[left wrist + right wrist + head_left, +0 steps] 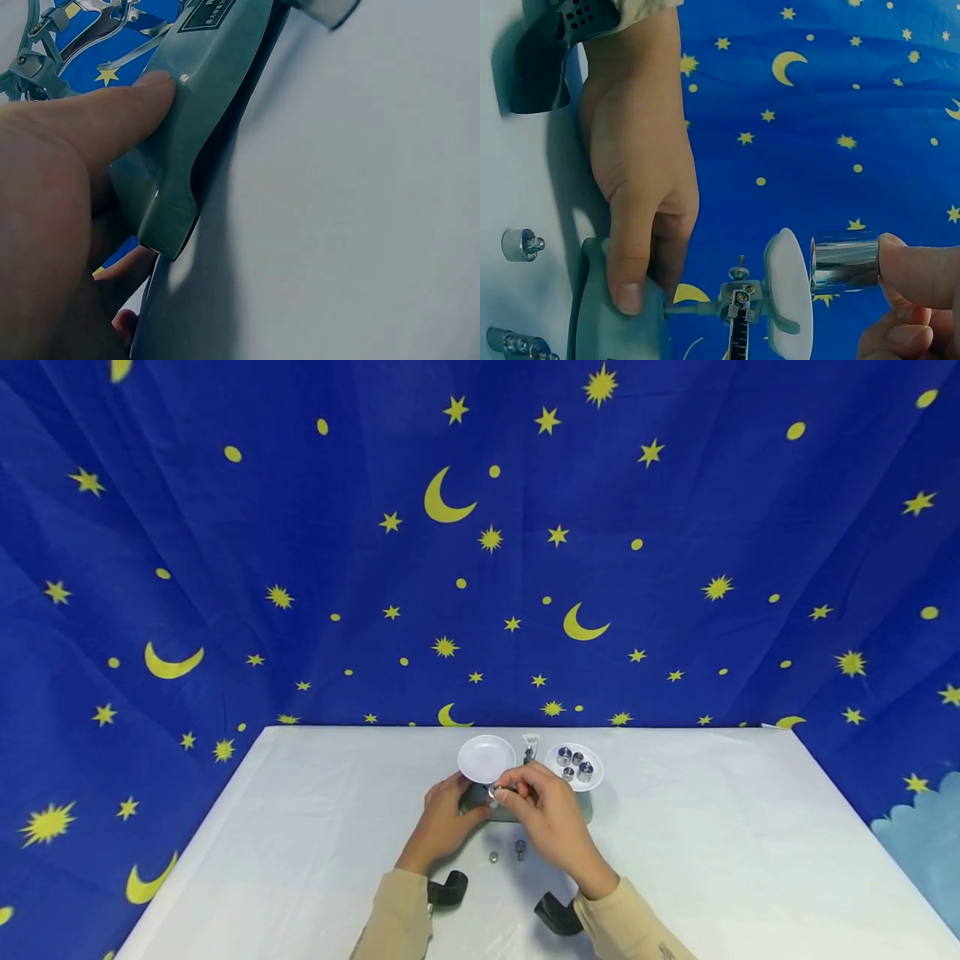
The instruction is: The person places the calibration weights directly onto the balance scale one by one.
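Right hand (547, 814) is pinching a shiny, silver, cylindrical metal weight (845, 261) by its end, while I'm seeing the left hand (442, 818) gripping the glossy green balance base (217, 97) between thumb and fingers. From the right hand, the weight is lying at the fingertips, toward the round white plastic-looking left pan (487, 760), its long axis running roughly square to the pan's face. I'm judging that closeness decisive, though I can't tell whether they're touching.
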Demonstrator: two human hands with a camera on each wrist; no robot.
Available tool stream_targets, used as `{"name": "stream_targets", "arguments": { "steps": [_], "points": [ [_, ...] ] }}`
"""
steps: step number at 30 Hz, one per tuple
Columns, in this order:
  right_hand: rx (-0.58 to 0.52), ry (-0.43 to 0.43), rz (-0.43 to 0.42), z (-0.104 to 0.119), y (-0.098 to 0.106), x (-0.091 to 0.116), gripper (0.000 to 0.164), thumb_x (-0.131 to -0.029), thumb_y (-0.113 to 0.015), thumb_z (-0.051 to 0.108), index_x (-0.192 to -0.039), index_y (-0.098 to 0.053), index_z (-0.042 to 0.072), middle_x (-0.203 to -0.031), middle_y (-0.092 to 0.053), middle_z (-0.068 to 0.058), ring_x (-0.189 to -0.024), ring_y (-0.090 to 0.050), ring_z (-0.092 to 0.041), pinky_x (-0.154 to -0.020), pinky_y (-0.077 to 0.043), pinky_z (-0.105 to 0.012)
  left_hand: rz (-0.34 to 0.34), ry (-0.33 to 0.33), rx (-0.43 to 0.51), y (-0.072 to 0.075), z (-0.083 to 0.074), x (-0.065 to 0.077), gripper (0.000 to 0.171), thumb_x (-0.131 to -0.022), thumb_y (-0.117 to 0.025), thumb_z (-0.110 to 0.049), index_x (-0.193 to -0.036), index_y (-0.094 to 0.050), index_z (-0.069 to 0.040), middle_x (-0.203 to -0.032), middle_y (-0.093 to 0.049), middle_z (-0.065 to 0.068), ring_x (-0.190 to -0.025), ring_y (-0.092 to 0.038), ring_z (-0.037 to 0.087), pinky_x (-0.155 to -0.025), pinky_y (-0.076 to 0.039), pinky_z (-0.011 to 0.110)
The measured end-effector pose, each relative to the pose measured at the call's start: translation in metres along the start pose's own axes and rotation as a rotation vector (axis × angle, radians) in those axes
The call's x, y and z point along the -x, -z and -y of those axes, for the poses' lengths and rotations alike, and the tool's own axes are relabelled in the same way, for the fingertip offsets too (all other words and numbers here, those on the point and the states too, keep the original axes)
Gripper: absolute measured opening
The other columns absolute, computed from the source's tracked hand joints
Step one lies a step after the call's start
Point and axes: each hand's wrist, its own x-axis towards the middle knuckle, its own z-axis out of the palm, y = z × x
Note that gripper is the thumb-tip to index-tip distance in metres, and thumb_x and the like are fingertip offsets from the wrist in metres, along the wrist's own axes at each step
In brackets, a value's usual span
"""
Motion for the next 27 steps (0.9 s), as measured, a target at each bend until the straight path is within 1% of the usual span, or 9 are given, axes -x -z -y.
{"name": "stream_targets", "arguments": {
  "steps": [2, 7, 12, 15, 19, 27],
  "points": [
    [0.006, 0.001, -0.005, 0.001, 0.000, -0.001, 0.005, -0.088, -0.076, 0.011, -0.088, -0.072, 0.014, -0.073, -0.047, 0.007, -0.062, -0.044, -0.008, -0.055, -0.035, -0.021, -0.001, -0.002, 0.003, 0.000, 0.000, 0.000, 0.060, -0.089, -0.074, -0.027, -0.138, -0.057, 0.003, -0.143, -0.055, 0.021, -0.137, -0.046, 0.037, -0.114, -0.026, 0.060],
    [0.014, 0.004, -0.019, 0.002, -0.002, -0.004, 0.004, -0.088, -0.076, 0.012, -0.089, -0.072, 0.014, -0.072, -0.046, 0.007, -0.062, -0.043, -0.007, -0.054, -0.036, -0.021, 0.007, 0.017, 0.012, 0.001, 0.000, -0.001, 0.061, -0.092, -0.073, -0.034, -0.141, -0.056, -0.001, -0.145, -0.055, 0.017, -0.139, -0.045, 0.035, -0.115, -0.025, 0.058],
    [0.022, 0.044, -0.040, 0.003, -0.004, -0.007, 0.005, -0.088, -0.076, 0.012, -0.091, -0.072, 0.014, -0.072, -0.046, 0.008, -0.061, -0.043, -0.006, -0.054, -0.036, -0.021, 0.012, 0.023, 0.016, 0.001, -0.001, -0.001, 0.063, -0.092, -0.072, -0.038, -0.142, -0.056, -0.002, -0.145, -0.054, 0.016, -0.139, -0.045, 0.034, -0.115, -0.025, 0.059],
    [0.026, 0.066, -0.053, 0.005, -0.006, -0.009, 0.005, -0.088, -0.076, 0.011, -0.091, -0.073, 0.014, -0.072, -0.046, 0.009, -0.061, -0.043, -0.006, -0.054, -0.036, -0.021, 0.012, 0.025, 0.016, 0.001, -0.001, -0.001, 0.064, -0.093, -0.071, -0.039, -0.142, -0.055, -0.002, -0.146, -0.054, 0.015, -0.139, -0.045, 0.033, -0.115, -0.025, 0.059],
    [0.017, 0.070, -0.062, 0.008, -0.010, -0.013, 0.004, -0.089, -0.076, 0.013, -0.091, -0.073, 0.012, -0.072, -0.046, 0.008, -0.062, -0.043, -0.006, -0.054, -0.036, -0.020, 0.006, 0.013, 0.014, 0.002, -0.002, -0.001, 0.063, -0.093, -0.072, -0.036, -0.144, -0.054, -0.003, -0.145, -0.055, 0.014, -0.138, -0.046, 0.032, -0.114, -0.026, 0.059],
    [0.045, 0.107, -0.087, 0.006, -0.018, -0.022, 0.005, -0.089, -0.076, 0.012, -0.091, -0.073, 0.009, -0.072, -0.044, 0.007, -0.061, -0.042, -0.007, -0.056, -0.035, -0.022, 0.005, -0.003, 0.016, 0.001, -0.002, -0.002, 0.064, -0.093, -0.072, -0.033, -0.144, -0.052, -0.002, -0.145, -0.055, 0.014, -0.138, -0.046, 0.032, -0.113, -0.027, 0.059]
  ]
}}
